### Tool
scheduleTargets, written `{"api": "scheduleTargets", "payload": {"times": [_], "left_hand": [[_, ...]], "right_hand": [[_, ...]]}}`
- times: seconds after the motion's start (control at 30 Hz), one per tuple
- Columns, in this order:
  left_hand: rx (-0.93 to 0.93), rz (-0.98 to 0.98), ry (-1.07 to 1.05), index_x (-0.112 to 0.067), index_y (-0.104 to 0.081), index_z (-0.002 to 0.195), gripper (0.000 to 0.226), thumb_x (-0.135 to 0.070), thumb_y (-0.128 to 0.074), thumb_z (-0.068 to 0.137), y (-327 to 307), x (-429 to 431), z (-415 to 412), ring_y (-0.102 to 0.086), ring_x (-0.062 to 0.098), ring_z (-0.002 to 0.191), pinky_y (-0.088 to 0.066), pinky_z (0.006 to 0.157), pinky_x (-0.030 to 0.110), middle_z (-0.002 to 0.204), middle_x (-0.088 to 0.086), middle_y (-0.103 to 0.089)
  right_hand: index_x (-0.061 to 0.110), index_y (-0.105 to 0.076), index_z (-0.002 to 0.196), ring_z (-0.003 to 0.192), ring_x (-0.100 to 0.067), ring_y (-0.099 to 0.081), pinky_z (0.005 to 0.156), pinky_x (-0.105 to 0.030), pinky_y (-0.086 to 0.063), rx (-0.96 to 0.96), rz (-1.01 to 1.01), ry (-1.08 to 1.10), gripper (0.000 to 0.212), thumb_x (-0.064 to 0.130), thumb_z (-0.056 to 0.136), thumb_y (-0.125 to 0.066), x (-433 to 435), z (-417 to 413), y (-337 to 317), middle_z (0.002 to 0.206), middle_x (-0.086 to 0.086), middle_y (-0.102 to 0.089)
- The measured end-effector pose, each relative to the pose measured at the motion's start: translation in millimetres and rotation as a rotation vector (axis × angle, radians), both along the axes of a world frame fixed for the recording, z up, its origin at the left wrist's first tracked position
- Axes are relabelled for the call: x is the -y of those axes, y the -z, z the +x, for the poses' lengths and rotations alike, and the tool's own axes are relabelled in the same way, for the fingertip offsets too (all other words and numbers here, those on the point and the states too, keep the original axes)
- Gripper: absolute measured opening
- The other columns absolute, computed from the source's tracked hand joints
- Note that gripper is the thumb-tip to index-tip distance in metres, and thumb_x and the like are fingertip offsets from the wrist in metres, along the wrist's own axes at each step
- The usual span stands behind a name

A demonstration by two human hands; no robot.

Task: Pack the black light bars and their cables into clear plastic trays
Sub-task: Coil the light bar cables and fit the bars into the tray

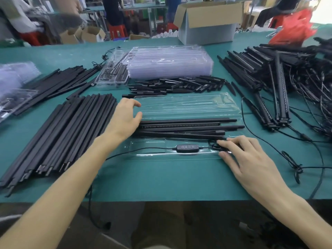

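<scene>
Cable [187, 147], thin, limp, in near channel of tray [179, 106] by near edge of table [161, 182]; right hand [251, 162], fingers straight, slightly apart, pressing its coil flat. Farther in, bars [188, 125], likely light, stiff, slick; left hand [125, 119] loosely spread at their left ends. Best gripped mid-length.

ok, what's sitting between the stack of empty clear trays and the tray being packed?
A loose heap of short black pieces lies on the green mat between the tray stack and the open tray, as the head view shows.
</scene>
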State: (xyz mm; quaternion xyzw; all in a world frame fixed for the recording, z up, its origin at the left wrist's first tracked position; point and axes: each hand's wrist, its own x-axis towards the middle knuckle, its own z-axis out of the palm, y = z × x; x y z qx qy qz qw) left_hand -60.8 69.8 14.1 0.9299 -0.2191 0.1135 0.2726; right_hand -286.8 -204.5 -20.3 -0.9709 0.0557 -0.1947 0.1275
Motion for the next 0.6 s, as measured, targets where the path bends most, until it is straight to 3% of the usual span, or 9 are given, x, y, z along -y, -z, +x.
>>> {"api": "scheduleTargets", "payload": {"times": [0.1, 0.23, 0.33, 0.4, 0.47, 0.5, 0.6], "left_hand": [[-0.08, 0.019, -0.142, -0.001, -0.055, 0.13, 0.037, -0.019, -0.058, 0.098, -1, 26, 18, -0.046, 0.032, 0.128, -0.034, 0.11, 0.038, 0.134, 0.018, -0.05], [-0.392, -0.08, -0.447, 0.001, -0.042, 0.134, 0.048, -0.025, -0.054, 0.095, -8, 45, 40, -0.034, 0.042, 0.135, -0.029, 0.113, 0.047, 0.145, 0.027, -0.033], [-0.441, -0.129, -0.545, -0.001, -0.039, 0.138, 0.055, -0.026, -0.055, 0.093, -7, 44, 53, -0.035, 0.04, 0.134, -0.028, 0.113, 0.047, 0.147, 0.024, -0.03], [-0.44, -0.275, -0.517, -0.003, -0.05, 0.124, 0.037, -0.022, -0.055, 0.092, -4, 38, 60, -0.045, 0.034, 0.117, -0.038, 0.1, 0.039, 0.132, 0.018, -0.043], [-0.475, -0.527, -0.471, -0.01, -0.05, 0.088, 0.006, -0.012, -0.055, 0.09, -4, 34, 64, -0.043, 0.025, 0.087, -0.037, 0.076, 0.033, 0.095, 0.011, -0.043], [-0.493, -0.629, -0.451, -0.013, -0.044, 0.083, 0.013, -0.008, -0.054, 0.089, -5, 32, 66, -0.039, 0.023, 0.077, -0.037, 0.068, 0.031, 0.087, 0.009, -0.038], [-0.519, -0.807, -0.469, -0.01, -0.049, 0.097, 0.011, -0.003, -0.054, 0.09, -11, 30, 65, -0.043, 0.016, 0.062, -0.043, 0.047, 0.024, 0.084, 0.008, -0.046]], "right_hand": [[0.022, -0.068, 0.127, 0.114, -0.02, -0.051, 0.077, -0.035, -0.055, 0.014, -0.007, -0.002, 0.046, 0.045, 0.095, -0.044, 0, 0, 1, 0.108, 0.006, -0.058], [0.022, -0.068, 0.126, 0.112, -0.02, -0.052, 0.079, -0.032, -0.054, 0.031, -0.017, 0.006, 0.046, 0.045, 0.095, -0.044, 1, 1, 3, 0.108, 0.006, -0.059], [0.023, -0.068, 0.127, 0.113, -0.02, -0.053, 0.078, -0.032, -0.054, 0.03, -0.018, 0.011, 0.045, 0.045, 0.095, -0.045, 3, 3, 4, 0.109, 0.006, -0.059], [0.024, -0.068, 0.126, 0.113, -0.018, -0.052, 0.075, -0.029, -0.051, 0.023, -0.016, 0.005, 0.044, 0.046, 0.095, -0.045, 4, 3, 4, 0.109, 0.008, -0.059], [0.026, -0.067, 0.126, 0.114, -0.016, -0.051, 0.071, -0.027, -0.051, 0.008, -0.003, 0.002, 0.044, 0.048, 0.095, -0.044, 6, 3, 4, 0.11, 0.01, -0.059], [0.028, -0.067, 0.126, 0.114, -0.015, -0.05, 0.069, -0.028, -0.052, 0.002, -0.002, 0.008, 0.044, 0.049, 0.095, -0.044, 6, 2, 3, 0.111, 0.012, -0.059], [0.03, -0.067, 0.126, 0.111, -0.014, -0.051, 0.064, -0.028, -0.052, 0.002, -0.026, 0.027, 0.041, 0.048, 0.096, -0.047, 4, 3, 3, 0.111, 0.013, -0.059]]}}
